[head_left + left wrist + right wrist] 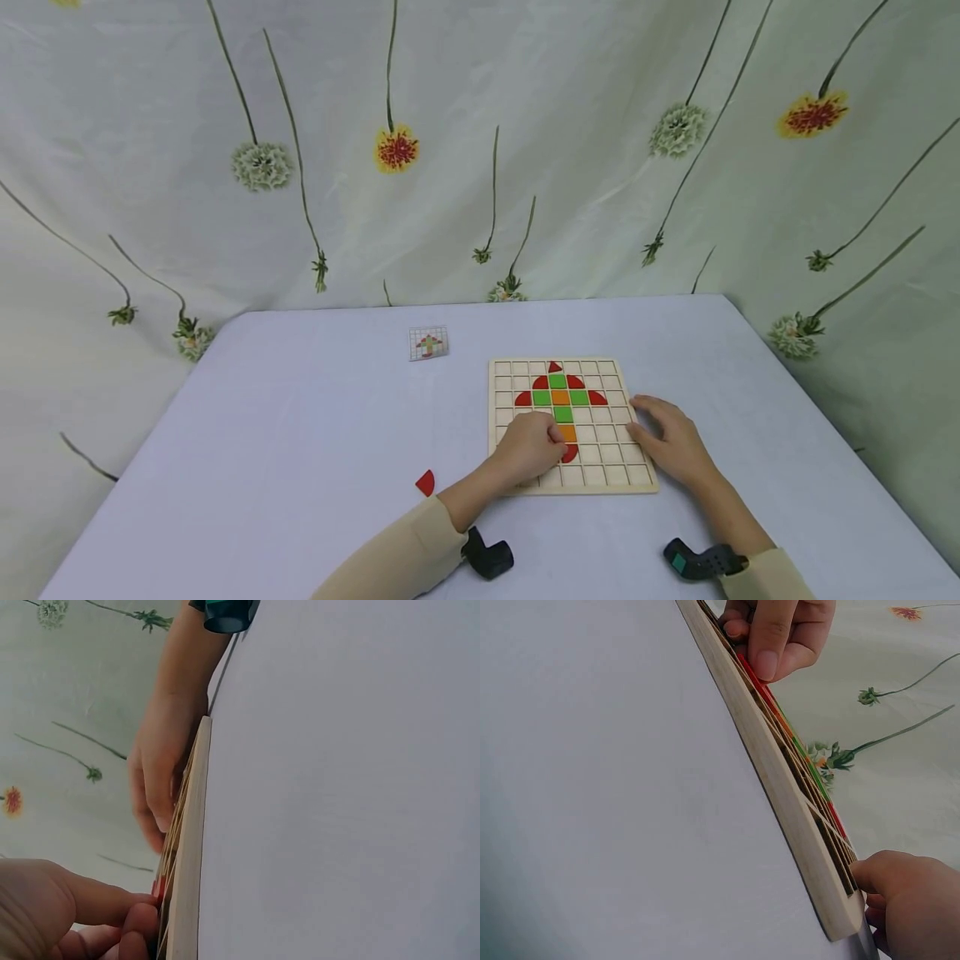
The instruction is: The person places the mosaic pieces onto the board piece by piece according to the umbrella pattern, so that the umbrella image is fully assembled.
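Note:
A wooden grid board (611, 476) lies on the table, carrying red, green and orange pieces set in an arrow-like pattern. My left hand (527, 448) reaches over its lower left part. Thumb and fingertips pinch a red quarter-circle piece (571, 454) below an orange square (567, 433); the right wrist view shows the left thumb (767, 664) against it. My right hand (675, 442) rests at the board's right edge, with relaxed fingers and thumb touching it. Most of the left fingers are hidden in the head view.
A loose red piece (426, 482) lies left of the board, near the left forearm. Farther back is a small pattern card (428, 342) with a coloured arrow-like design on a grid. A flower-print cloth (570, 167) hangs behind the white table (322, 400).

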Motion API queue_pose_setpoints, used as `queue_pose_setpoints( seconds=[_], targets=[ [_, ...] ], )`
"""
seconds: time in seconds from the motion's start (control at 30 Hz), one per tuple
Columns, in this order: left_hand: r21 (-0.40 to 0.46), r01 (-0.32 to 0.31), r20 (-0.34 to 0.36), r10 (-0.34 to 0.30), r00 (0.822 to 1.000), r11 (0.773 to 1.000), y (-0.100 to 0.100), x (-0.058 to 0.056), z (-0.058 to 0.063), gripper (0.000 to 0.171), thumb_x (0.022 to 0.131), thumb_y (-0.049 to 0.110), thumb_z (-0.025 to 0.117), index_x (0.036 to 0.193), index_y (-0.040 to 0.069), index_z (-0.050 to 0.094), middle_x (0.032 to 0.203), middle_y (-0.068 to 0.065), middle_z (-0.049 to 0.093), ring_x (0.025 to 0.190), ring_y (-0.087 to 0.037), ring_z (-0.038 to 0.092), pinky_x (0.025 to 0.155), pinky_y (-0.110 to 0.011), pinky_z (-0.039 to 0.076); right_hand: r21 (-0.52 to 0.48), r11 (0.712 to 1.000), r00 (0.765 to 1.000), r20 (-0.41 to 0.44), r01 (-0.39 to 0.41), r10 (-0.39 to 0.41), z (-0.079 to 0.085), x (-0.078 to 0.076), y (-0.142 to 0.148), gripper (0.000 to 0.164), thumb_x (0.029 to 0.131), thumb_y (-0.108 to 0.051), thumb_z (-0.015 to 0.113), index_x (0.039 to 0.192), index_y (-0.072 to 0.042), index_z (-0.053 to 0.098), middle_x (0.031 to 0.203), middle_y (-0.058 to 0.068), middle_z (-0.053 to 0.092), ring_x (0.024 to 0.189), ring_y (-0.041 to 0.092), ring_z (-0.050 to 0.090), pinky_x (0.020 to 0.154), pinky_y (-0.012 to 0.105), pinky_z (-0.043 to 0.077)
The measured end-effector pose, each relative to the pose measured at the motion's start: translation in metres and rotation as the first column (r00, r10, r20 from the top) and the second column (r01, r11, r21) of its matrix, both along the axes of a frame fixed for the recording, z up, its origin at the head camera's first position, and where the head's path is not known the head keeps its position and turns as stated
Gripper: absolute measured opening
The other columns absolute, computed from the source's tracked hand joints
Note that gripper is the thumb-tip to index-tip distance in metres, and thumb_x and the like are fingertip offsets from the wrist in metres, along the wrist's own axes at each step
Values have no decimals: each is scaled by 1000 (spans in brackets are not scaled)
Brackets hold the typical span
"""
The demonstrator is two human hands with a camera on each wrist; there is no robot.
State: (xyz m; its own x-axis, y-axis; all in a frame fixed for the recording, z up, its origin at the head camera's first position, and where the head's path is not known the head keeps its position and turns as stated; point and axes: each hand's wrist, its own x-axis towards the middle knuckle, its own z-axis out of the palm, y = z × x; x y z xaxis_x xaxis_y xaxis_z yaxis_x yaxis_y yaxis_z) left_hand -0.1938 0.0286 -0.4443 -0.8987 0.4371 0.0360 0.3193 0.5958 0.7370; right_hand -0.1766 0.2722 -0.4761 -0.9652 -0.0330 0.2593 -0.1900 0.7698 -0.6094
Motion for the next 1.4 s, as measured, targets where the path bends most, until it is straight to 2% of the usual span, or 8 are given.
queue_pose_setpoints(
  seconds=[0.27,0.5,0.7,1.0,1.4],
  targets=[
    [-14,4,-13,-4,1000,1000,-1,2,4,18,86,9,73,71,10,63,64,7,56,59,-8,49,51,-22,40,-12,1000,1000,18,-1,1,1,-1,0,43,91,-12,65,129,7,56,136,28,50,130,46,40,105,59,29],
    [41,24,10,-24,1000,999,-7,3,4,12,88,9,70,77,10,66,60,6,53,53,-8,47,48,-21,37,-14,1000,1000,9,-2,3,0,0,0,42,91,-12,65,128,6,57,135,28,51,129,46,41,104,60,30],
    [36,10,8,-10,1000,999,-21,1,7,7,89,13,69,82,13,68,65,7,55,61,-9,48,53,-22,40,-6,1000,1000,-1,0,0,-2,0,1,42,91,-13,65,128,6,57,135,27,51,129,46,41,104,60,30],
    [16,-2,19,1,1000,1000,-47,1,13,8,90,11,68,81,12,66,64,4,55,59,-11,49,51,-23,39,-8,1000,1000,10,2,-2,-2,0,2,43,92,-14,64,129,6,56,136,27,50,130,46,40,104,60,30],
    [-31,-10,31,11,999,999,-81,0,10,8,88,11,68,81,13,66,68,4,56,66,-12,51,58,-26,42,-10,1000,1000,18,0,0,0,0,2,44,92,-15,64,130,6,55,137,27,50,130,46,40,105,60,29]
  ],
)
